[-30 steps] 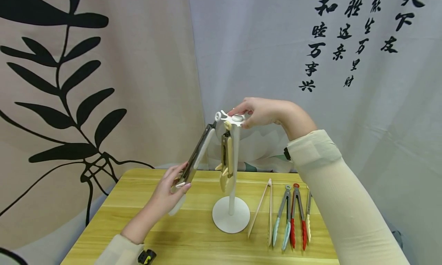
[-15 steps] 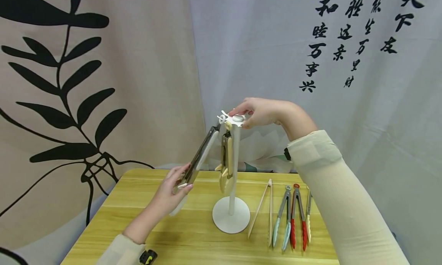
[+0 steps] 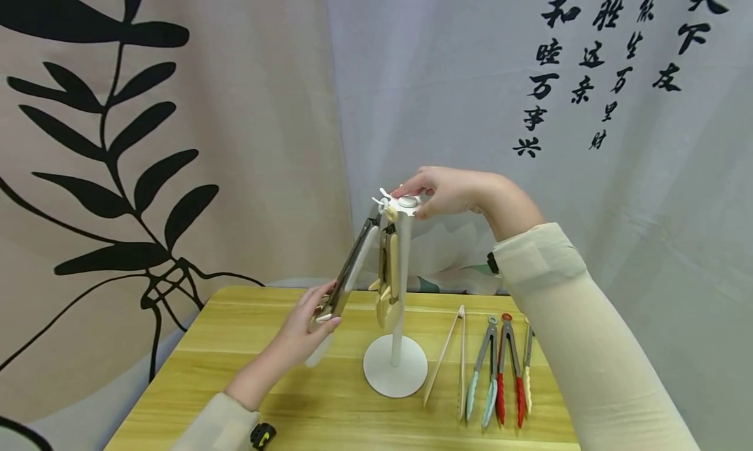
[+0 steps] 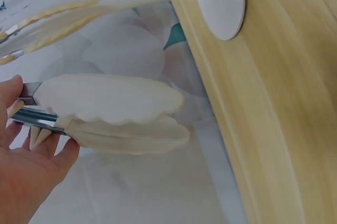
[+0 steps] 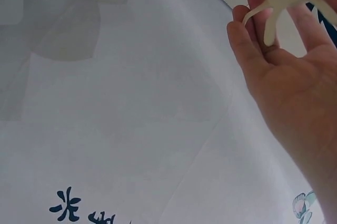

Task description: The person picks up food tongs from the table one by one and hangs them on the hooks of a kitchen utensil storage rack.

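My left hand holds white-headed tongs, tilted with the ring end up at the hooks of a white stand. In the left wrist view, the tongs' two scalloped white heads lie close together, beyond the fingers. My right hand grips the stand's hooked top from the far right side, thumb near and fingers behind. The right wrist view has the curved white hooks between that hand's fingers. Pale yellow tongs hang from the stand, in front of its pole.
Right of the stand, on the wooden table, lie slim beige tongs, light blue-tipped tongs, red-tipped tongs and cream-tipped tongs close to my right sleeve. A printed curtain hangs behind.
My left hand has moved right with the white-headed tongs, bringing their ring end from the hooks' outer left side in against the stand's top. My right hand keeps its grip there.
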`<move>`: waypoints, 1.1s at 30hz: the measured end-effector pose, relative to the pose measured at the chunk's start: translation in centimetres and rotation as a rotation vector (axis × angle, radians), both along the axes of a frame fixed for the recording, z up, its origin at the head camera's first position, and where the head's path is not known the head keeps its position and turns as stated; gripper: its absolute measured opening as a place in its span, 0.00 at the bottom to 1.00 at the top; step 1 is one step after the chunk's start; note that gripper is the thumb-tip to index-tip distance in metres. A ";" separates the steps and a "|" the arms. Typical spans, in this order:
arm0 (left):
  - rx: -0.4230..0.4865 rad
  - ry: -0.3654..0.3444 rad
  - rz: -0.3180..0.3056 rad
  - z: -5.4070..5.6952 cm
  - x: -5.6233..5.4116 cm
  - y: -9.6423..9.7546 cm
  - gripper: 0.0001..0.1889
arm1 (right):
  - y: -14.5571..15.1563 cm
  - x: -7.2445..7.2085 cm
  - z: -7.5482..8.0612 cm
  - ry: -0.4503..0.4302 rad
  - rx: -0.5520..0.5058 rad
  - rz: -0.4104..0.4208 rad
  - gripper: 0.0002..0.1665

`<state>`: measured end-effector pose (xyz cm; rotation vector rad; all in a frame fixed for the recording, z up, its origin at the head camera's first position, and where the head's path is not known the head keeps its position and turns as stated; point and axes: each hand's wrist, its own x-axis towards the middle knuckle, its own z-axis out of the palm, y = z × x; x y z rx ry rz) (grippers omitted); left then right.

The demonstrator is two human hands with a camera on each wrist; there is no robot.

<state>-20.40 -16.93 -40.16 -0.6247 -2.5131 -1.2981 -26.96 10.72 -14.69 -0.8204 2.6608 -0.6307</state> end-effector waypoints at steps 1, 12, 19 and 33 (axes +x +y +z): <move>-0.003 -0.008 -0.003 -0.2 -0.2 0.2 0.34 | 0.0 0.0 0.0 0.001 0.001 -0.001 0.33; 0.023 -0.049 0.014 -1.2 -1.5 1.8 0.34 | 0.1 -0.1 -0.2 0.015 0.017 0.000 0.32; 0.013 -0.051 0.060 -1.6 -2.2 2.9 0.35 | 0.2 0.0 -0.2 0.024 0.017 -0.004 0.32; 0.000 -0.047 0.075 -1.6 -3.6 5.5 0.36 | 0.3 0.1 -0.2 0.025 -0.007 -0.003 0.32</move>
